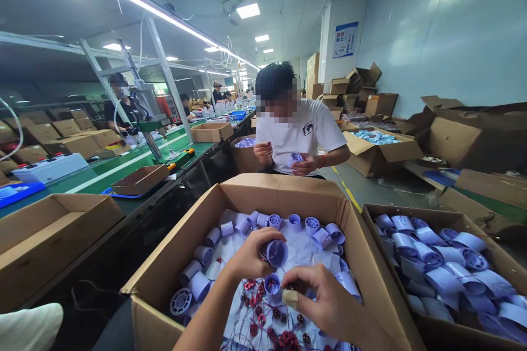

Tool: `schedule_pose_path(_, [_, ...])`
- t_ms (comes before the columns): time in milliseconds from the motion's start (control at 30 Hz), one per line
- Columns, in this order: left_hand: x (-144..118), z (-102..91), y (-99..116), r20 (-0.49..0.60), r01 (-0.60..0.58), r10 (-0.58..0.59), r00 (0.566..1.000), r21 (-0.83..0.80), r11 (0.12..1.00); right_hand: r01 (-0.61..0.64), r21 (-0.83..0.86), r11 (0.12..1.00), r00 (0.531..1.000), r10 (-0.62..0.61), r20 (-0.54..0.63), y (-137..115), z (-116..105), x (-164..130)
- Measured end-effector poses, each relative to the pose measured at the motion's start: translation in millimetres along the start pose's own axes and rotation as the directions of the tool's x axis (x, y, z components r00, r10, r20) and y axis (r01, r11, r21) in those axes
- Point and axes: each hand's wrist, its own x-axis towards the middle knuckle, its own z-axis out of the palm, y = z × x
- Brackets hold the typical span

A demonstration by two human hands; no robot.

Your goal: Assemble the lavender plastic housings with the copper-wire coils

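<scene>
The left hand point(251, 255) is closed around a pale lilac plastic cylinder point(276, 252), open end facing the viewer, held over the middle of the open cardboard box point(284, 194). At its 5 o'clock, the right hand point(325, 299) pinches a smaller lilac cup point(272, 284) between thumb and forefinger; the forefinger tip carries a tan tape wrap. Below the hands, small red wound coils point(284, 334) with thin leads lie on a white sheet lining the box, seemingly still unfitted. Smooth, matte cylinders point(288, 223) line the far and left walls of the box, some showing ribbed, spoked ends. At 3 o'clock, a second carton point(411, 211) is packed with similar housings point(436, 269) wrapped in glossy film, which suggests much of the batch is finished. At 12 o'clock, a seated person point(302, 134) handles a like part.
</scene>
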Motion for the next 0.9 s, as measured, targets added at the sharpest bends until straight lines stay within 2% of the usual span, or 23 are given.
schedule_pose_path(133, [0.3,1.0,0.3,0.055,-0.008,0.005,0.998,0.047,0.999,-0.005,-0.054,0.999,1.000,0.004,-0.023,-3.4,-0.7,-1.1])
schedule_pose_path(333, [-1.0,3.3,1.7,0.069,-0.018,0.013,0.998,0.075,0.997,0.032,-0.050,0.998,0.998,-0.035,-0.058,-0.8,2.5,1.9])
schedule_pose_path(533, [-1.8,12.4,8.8,0.131,-0.047,0.033,0.991,0.102,0.994,-0.033,0.140,0.990,0.990,0.051,-0.128,22.0,4.2,12.0])
schedule_pose_path(633, [-0.5,16.9,11.9,0.127,-0.049,0.033,0.991,0.123,0.991,0.001,0.182,0.983,0.980,0.035,-0.195,31.8,5.3,12.9])
schedule_pose_path(700, [0.0,18.5,13.3,0.103,-0.034,0.021,0.994,0.125,0.992,0.049,0.063,0.997,0.964,-0.031,-0.266,35.8,6.6,12.2])
schedule_pose_path(767, [0.1,19.0,13.8,0.071,-0.025,0.018,0.997,0.103,0.994,0.119,-0.133,0.984,0.928,-0.158,-0.337,39.6,7.6,11.8])
schedule_pose_path(833, [-0.4,19.3,13.5,0.054,-0.044,0.041,0.998,0.060,0.997,0.177,-0.333,0.926,0.871,-0.305,-0.386,44.2,7.7,12.2])
schedule_pose_path(900, [-1.0,20.2,12.6,0.055,-0.078,0.077,0.996,0.017,0.997,0.184,-0.501,0.846,0.809,-0.419,-0.411,48.7,7.6,12.9])
